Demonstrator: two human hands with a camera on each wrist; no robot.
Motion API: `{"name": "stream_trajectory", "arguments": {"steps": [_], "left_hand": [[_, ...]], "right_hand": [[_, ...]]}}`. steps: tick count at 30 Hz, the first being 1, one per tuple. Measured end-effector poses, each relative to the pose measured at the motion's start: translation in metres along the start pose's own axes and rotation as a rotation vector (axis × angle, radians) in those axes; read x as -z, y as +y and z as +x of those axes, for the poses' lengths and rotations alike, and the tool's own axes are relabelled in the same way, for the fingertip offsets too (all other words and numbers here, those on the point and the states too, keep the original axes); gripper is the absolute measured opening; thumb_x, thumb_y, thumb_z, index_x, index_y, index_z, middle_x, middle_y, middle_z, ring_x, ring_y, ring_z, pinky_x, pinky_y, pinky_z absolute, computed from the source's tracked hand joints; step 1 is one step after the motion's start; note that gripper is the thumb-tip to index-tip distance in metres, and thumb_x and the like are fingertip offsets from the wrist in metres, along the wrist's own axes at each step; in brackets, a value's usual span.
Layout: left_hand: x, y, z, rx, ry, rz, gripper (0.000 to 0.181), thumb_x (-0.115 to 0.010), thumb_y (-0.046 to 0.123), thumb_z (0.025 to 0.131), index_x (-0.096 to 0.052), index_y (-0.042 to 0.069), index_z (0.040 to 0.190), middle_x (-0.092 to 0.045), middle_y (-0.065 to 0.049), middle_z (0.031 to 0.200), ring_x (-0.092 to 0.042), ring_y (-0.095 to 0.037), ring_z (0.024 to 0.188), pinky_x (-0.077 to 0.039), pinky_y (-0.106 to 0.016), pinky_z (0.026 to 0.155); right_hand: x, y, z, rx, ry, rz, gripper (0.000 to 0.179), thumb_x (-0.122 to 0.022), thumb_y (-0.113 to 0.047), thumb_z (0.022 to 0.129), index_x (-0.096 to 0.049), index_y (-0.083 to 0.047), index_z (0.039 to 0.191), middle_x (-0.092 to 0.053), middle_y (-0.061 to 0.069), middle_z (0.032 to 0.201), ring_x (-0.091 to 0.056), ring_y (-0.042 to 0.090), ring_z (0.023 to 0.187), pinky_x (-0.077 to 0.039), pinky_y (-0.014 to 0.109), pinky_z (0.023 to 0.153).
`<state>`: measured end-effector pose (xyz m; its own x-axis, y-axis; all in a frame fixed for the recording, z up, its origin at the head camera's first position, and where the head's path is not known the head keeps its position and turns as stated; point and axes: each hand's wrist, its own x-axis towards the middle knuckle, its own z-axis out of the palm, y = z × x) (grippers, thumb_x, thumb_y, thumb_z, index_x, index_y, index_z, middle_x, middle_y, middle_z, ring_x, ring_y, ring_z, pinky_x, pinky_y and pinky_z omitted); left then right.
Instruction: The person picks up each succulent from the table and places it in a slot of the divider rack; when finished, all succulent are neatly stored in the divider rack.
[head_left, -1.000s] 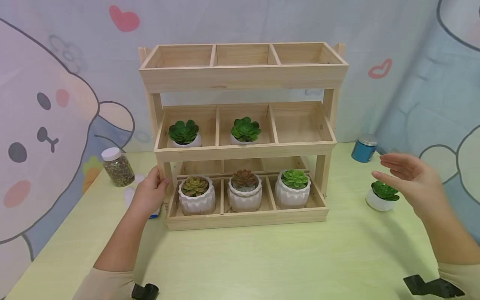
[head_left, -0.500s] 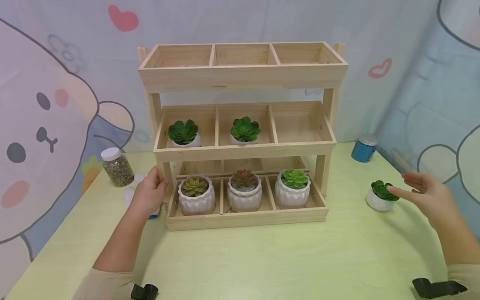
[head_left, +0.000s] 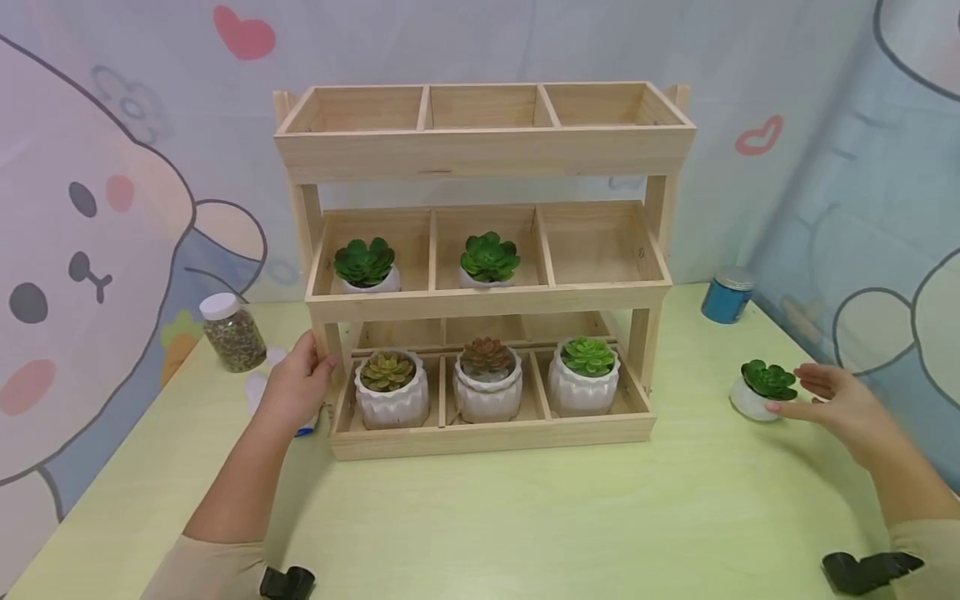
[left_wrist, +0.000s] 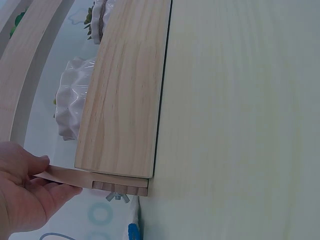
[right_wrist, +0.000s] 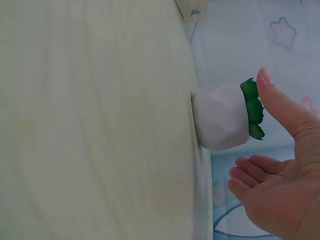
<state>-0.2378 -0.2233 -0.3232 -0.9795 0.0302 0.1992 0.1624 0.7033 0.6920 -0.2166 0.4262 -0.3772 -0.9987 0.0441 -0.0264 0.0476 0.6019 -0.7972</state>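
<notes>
My left hand (head_left: 298, 379) grips the left side post of a three-tier wooden plant rack (head_left: 486, 154); in the left wrist view, thumb and fingers pinch the wooden side piece (left_wrist: 65, 175). At the far right, my right hand (head_left: 843, 408) is beside a small white pot (head_left: 752, 402) with a green succulent (head_left: 768, 379), thumb and fingers spread around its near right side. In the right wrist view the faceted pot (right_wrist: 220, 117) stands on the table, with the thumb by the leaves and the fingers apart from it.
Two green succulents (head_left: 365, 262) stand in the middle tier's left and centre compartments. The bottom tier bears three ribbed white pots (head_left: 392, 404) with succulents. A gravel-filled jar (head_left: 234, 333) stands left of the rack, a blue jar (head_left: 727, 296) at the back right.
My right hand has come down from above the small potted succulent to its right side. The left hand keeps its hold on the rack post.
</notes>
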Motion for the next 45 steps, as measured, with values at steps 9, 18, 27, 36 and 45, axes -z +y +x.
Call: {"name": "stream_trajectory", "arguments": {"steps": [9,18,27,36,45], "left_hand": [[0.001,-0.004,0.001,0.002,-0.001,0.006,0.041,-0.041,0.012,0.101,-0.030,0.000,0.139,-0.048,-0.032,0.129,-0.049,-0.049,0.112,-0.045,-0.057,0.088],[0.001,-0.001,0.001,-0.003,0.002,0.006,0.040,-0.041,0.011,0.101,-0.030,-0.001,0.138,-0.047,-0.032,0.128,-0.050,-0.049,0.112,-0.045,-0.057,0.089],[0.000,0.001,0.002,-0.004,0.001,0.006,0.040,-0.041,0.011,0.101,-0.031,-0.001,0.138,-0.048,-0.032,0.128,-0.050,-0.049,0.112,-0.045,-0.056,0.089],[-0.003,-0.003,0.001,-0.003,-0.003,0.003,0.040,-0.041,0.011,0.101,-0.030,-0.001,0.138,-0.047,-0.032,0.129,-0.049,-0.049,0.112,-0.044,-0.057,0.088],[-0.001,-0.001,0.001,-0.004,-0.007,0.016,0.040,-0.041,0.012,0.101,-0.030,0.000,0.138,-0.048,-0.032,0.128,-0.049,-0.049,0.112,-0.045,-0.057,0.088]], "right_hand": [[-0.006,-0.001,0.009,0.010,-0.067,-0.023,0.089,-0.069,-0.025,0.087,-0.012,0.016,0.141,-0.022,0.038,0.141,-0.030,0.047,0.126,-0.036,0.055,0.095],[-0.011,0.000,0.017,0.042,-0.055,-0.124,0.075,-0.075,-0.021,0.081,-0.033,0.017,0.129,-0.048,0.028,0.122,-0.047,0.002,0.091,-0.040,0.033,0.080],[-0.011,-0.002,0.016,0.020,-0.055,-0.139,0.078,-0.078,-0.025,0.079,-0.034,0.018,0.127,-0.047,0.031,0.122,-0.049,0.014,0.092,-0.042,0.040,0.080],[-0.005,-0.019,0.006,0.048,-0.075,-0.140,0.075,-0.075,-0.024,0.081,-0.035,0.016,0.129,-0.056,0.022,0.115,-0.053,0.005,0.088,-0.046,0.024,0.072],[-0.004,-0.058,-0.016,0.165,-0.103,-0.005,0.058,-0.073,-0.011,0.082,-0.040,0.009,0.126,-0.060,-0.001,0.100,-0.059,0.008,0.086,-0.049,0.022,0.071]]}}
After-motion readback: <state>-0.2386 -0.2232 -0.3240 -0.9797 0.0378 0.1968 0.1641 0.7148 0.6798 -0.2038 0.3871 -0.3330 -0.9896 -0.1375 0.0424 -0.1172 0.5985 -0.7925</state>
